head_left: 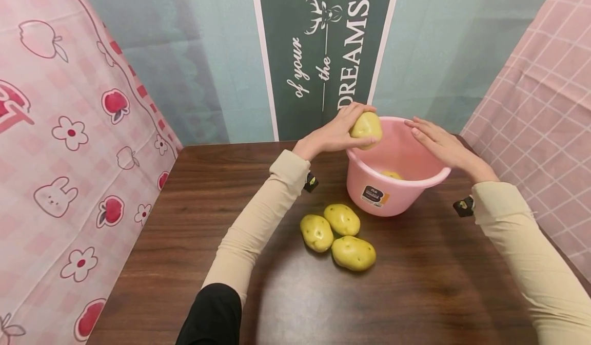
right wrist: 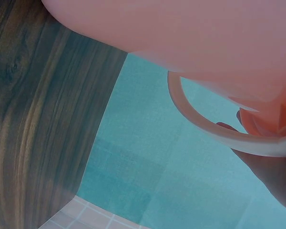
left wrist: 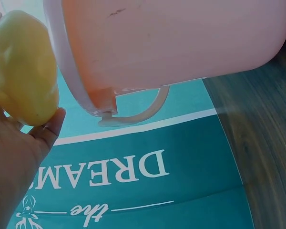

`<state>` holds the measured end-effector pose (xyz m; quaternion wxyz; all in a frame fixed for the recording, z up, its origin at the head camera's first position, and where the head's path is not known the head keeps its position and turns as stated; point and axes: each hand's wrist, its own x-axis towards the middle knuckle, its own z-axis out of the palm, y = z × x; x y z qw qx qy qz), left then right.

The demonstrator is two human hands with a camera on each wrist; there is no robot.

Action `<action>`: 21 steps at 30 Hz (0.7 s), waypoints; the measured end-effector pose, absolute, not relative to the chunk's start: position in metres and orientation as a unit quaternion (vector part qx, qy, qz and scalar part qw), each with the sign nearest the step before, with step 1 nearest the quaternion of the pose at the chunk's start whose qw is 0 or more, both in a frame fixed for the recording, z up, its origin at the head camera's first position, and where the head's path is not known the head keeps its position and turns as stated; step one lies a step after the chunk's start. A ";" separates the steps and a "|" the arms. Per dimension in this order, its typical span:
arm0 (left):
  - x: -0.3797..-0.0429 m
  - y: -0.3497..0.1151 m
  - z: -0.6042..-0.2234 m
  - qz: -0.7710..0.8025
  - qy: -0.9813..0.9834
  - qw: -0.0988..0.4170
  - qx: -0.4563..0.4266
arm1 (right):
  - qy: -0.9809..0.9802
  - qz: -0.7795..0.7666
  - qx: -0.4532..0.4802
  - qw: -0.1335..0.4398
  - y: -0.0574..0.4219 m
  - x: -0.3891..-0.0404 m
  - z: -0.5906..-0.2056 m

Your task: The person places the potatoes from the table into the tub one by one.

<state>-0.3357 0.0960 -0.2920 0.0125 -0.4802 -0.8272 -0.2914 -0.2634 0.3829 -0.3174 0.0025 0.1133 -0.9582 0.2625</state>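
My left hand (head_left: 333,129) grips a yellow potato (head_left: 367,127) over the left side of the pink bucket's (head_left: 385,196) rim. In the left wrist view the potato (left wrist: 26,67) sits between thumb and fingers, right beside the rim. My right hand (head_left: 438,142) rests at the bucket's right rim with its fingers extended along it. The right wrist view shows part of that hand (right wrist: 271,176) behind the bucket's curved handle (right wrist: 195,114). Inside the bucket a bit of yellow potato (head_left: 391,174) shows above the front rim; the rest is hidden.
In front of the bucket, three potatoes lie close together: one at left (head_left: 316,233), one behind (head_left: 342,219) and one nearer me (head_left: 354,253). They are on a dark wooden table (head_left: 194,222). Patterned cloths (head_left: 60,145) hang at the sides and back.
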 end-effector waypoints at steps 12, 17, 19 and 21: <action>-0.337 0.103 -0.292 -0.291 -0.826 0.005 -0.483 | -0.959 0.263 0.109 0.005 0.384 -0.265 -0.317; -0.337 0.107 -0.295 -0.290 -0.826 -0.003 -0.483 | -0.959 0.266 0.102 -0.004 0.383 -0.264 -0.317; -0.337 0.109 -0.295 -0.289 -0.826 -0.005 -0.484 | -0.958 0.266 0.104 -0.005 0.383 -0.264 -0.318; -0.336 0.110 -0.295 -0.288 -0.826 -0.008 -0.485 | -0.959 0.265 0.106 -0.002 0.383 -0.264 -0.318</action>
